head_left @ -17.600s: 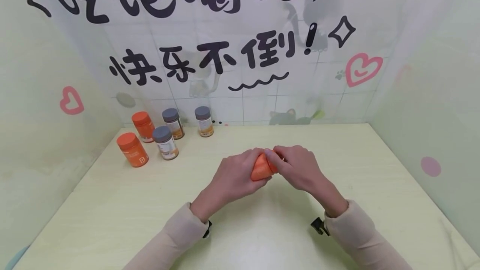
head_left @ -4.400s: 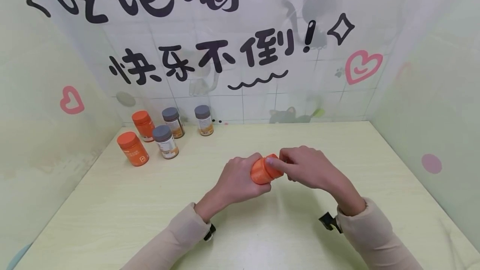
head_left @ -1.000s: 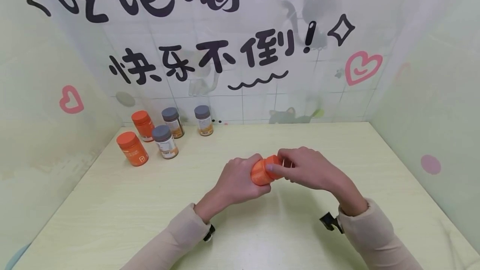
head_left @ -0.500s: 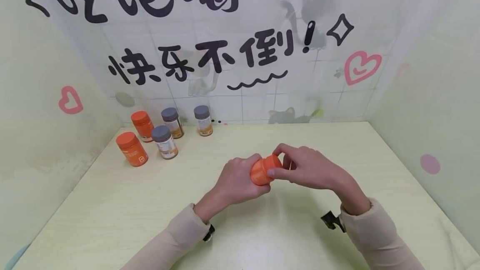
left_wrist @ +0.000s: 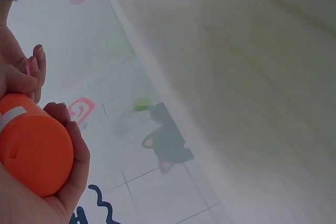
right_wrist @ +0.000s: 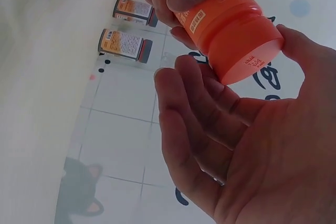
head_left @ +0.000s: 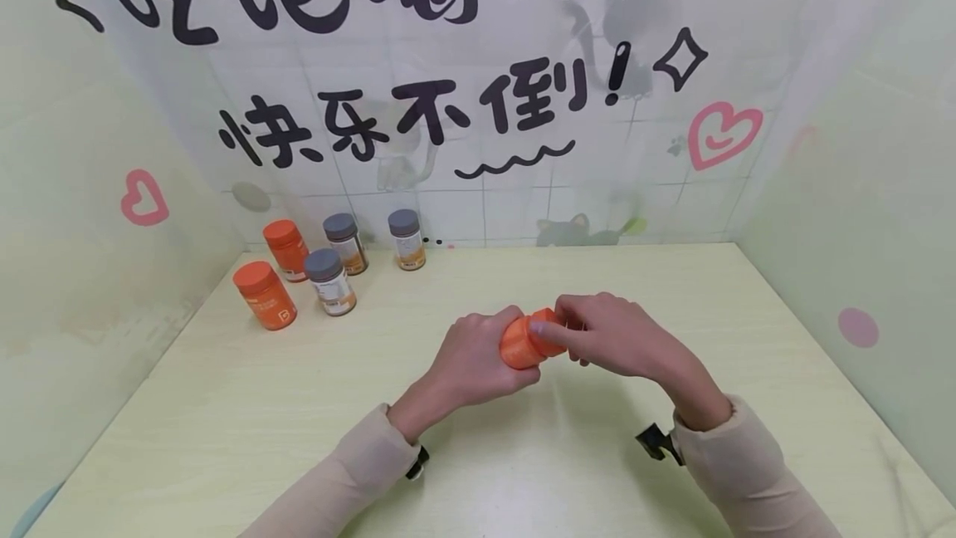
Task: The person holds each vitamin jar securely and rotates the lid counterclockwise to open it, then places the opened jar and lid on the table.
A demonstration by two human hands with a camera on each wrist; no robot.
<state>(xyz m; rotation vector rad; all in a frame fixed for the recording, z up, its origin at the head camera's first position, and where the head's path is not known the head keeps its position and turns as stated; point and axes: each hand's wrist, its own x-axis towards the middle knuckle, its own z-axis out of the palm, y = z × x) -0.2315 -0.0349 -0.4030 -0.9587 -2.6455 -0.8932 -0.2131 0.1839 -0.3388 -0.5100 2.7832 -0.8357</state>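
Near the middle of the table, in the head view, my left hand (head_left: 470, 359) grips the body of an orange bottle (head_left: 517, 345), which is tilted with its cap to the right. My right hand (head_left: 616, 337) holds the orange cap (head_left: 548, 330) between thumb and fingers. In the right wrist view, the thumb touches one side of the cap (right_wrist: 244, 51) and fingertips are at the other, with the palm apart from the cap's printed top. The left wrist view shows the bottle's base (left_wrist: 42, 153) with left-hand fingers curled round it. The cap is on the bottle.
At the back left stand two orange bottles (head_left: 265, 297) and three grey-capped bottles (head_left: 330, 282), upright on the pale table (head_left: 224, 405). A printed back wall (head_left: 515, 214) and two side walls enclose the table. Black wrist straps (head_left: 657, 443) show below the sleeves.
My right hand's fingers have shifted round the cap, its thumb now higher than half a second ago. Earliest, that hand lay closer over the cap. My left hand still grips the bottle.
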